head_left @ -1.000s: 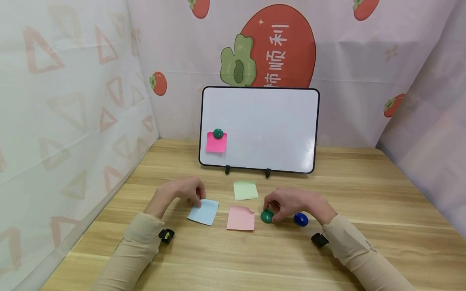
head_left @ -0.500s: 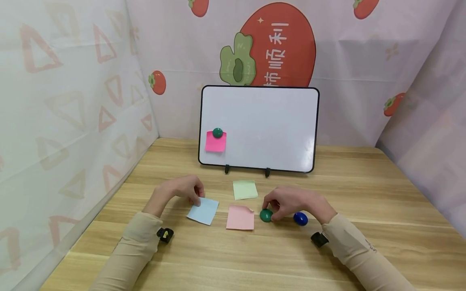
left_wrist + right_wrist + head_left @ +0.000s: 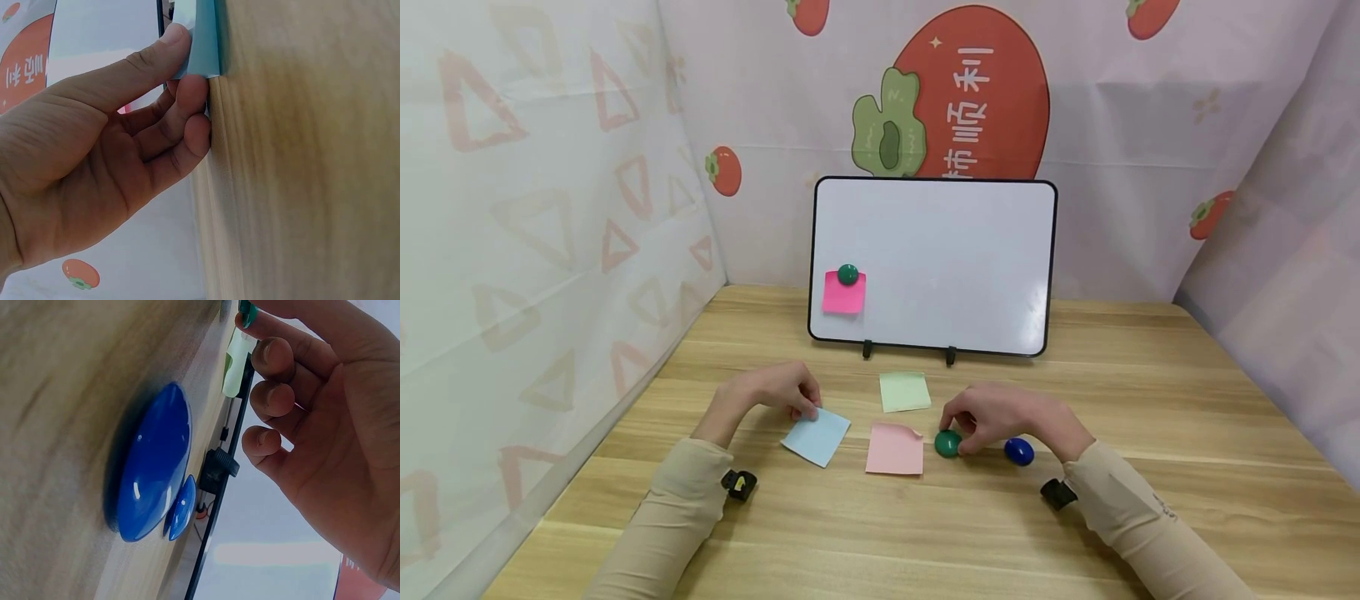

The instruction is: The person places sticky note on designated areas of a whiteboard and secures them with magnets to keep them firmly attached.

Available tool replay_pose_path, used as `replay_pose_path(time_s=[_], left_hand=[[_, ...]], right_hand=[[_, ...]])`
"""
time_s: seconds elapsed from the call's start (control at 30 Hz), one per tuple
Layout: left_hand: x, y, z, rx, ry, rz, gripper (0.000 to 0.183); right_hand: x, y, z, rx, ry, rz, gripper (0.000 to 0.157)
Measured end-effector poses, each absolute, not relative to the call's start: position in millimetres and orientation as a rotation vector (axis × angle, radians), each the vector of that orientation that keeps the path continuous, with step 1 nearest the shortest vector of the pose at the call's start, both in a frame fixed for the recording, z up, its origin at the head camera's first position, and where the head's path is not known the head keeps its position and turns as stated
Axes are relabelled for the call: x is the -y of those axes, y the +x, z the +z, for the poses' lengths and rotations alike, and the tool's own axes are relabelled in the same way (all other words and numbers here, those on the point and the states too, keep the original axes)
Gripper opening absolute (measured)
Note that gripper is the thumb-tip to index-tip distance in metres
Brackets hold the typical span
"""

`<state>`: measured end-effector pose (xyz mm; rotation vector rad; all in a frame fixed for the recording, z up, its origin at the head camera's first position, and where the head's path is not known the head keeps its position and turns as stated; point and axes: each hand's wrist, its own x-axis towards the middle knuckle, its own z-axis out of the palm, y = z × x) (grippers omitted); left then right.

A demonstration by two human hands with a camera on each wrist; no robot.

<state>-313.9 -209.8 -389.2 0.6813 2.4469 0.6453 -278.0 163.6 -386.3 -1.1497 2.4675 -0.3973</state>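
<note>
My left hand (image 3: 781,392) pinches the top corner of a light blue sticky note (image 3: 817,438) between thumb and finger. In the left wrist view the sticky note (image 3: 206,40) stands partly lifted off the table at that corner. My right hand (image 3: 996,417) holds a round green magnet (image 3: 948,443) by its edge on the table; only a bit of the magnet (image 3: 248,314) shows in the right wrist view. A blue magnet (image 3: 1019,452) lies under the right wrist. Behind it, a second blue magnet (image 3: 182,509) shows in the right wrist view, hidden in the head view.
Between the hands lie a pink sticky note (image 3: 895,450) with a curled corner and a pale green one (image 3: 905,392). A whiteboard (image 3: 955,258) stands behind on black feet, with a hot pink note (image 3: 844,297) under a green magnet (image 3: 847,274). Cloth walls surround the table.
The light blue note has turned slightly, its near corner swinging left, while my left thumb has shifted a little along its edge. My right hand keeps hold of the green magnet in place.
</note>
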Motion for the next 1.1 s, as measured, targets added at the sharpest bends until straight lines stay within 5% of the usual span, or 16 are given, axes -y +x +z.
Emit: replay_pose_path(time_s=[1.1], left_hand=[[208.3,-315.0,-389.5,-2.444,0.635,0.695,0.012]], right_hand=[[-165.0,-278.2,-383.9,-2.487,-1.175,-0.385,0.026]])
